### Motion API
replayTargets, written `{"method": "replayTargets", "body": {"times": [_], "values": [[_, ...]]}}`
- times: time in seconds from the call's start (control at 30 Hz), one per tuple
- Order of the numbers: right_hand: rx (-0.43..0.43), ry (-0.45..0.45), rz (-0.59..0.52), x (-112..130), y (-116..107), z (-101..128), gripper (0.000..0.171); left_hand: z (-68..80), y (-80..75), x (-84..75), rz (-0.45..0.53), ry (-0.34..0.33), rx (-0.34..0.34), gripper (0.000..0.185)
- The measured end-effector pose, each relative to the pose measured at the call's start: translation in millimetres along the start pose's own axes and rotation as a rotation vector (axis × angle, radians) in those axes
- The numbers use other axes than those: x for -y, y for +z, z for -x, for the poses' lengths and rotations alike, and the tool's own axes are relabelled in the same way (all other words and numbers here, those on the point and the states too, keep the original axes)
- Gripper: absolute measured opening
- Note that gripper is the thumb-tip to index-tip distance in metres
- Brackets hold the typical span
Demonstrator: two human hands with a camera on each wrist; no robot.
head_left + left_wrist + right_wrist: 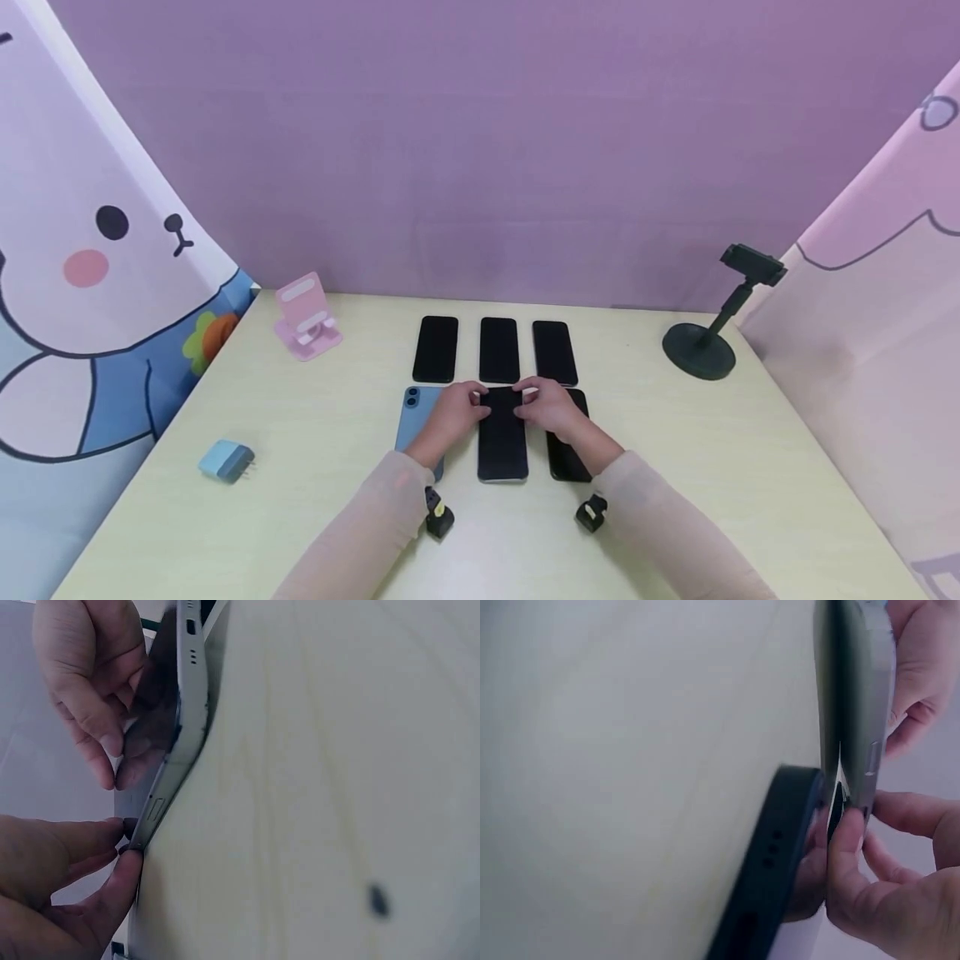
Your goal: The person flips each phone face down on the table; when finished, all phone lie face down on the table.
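A dark-screened smartphone with a silvery edge [502, 442] lies between my two hands in the middle of the near row. My left hand [456, 408] pinches its far left corner, thumb against the side. Its far right corner is pinched by my right hand [553, 408]. The left wrist view shows fingertips at the phone's edge [193, 690]. Beneath the same phone [874, 705], a narrow gap shows in the right wrist view. A blue phone [417, 414] is partly covered by my left forearm, and a black phone [564, 458] by my right.
Three black phones, left [436, 350], middle [499, 350] and right [555, 353], form the far row. A pink phone stand [303, 308] is at back left, a black stand [699, 352] at back right. A blue charger plug [225, 460] lies at left on the table [675, 467].
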State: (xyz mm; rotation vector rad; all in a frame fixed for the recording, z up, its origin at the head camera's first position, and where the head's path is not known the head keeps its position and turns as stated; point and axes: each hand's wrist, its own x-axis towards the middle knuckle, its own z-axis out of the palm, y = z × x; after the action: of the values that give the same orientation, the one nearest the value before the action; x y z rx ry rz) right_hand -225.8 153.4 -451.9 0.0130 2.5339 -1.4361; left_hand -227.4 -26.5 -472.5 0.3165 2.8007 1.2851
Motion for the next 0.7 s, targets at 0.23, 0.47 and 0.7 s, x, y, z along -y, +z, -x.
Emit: {"method": "replayTargets", "body": {"times": [0.23, 0.47, 0.7], "values": [[0.02, -0.039, -0.085, 2, -5, 2, 0.038, 0.9, 0.9, -1.1, 0.027, 0.015, -0.009, 0.022], [0.054, -0.085, -0.274, 5, -6, 2, 0.038, 3.2, 3.9, -1.7, 0.086, -0.021, -0.022, 0.022], [0.084, -0.166, -0.408, 11, -4, 2, 0.043, 11.8, 12.6, -9.9, 0.337, -0.043, 0.023, 0.025]]}}
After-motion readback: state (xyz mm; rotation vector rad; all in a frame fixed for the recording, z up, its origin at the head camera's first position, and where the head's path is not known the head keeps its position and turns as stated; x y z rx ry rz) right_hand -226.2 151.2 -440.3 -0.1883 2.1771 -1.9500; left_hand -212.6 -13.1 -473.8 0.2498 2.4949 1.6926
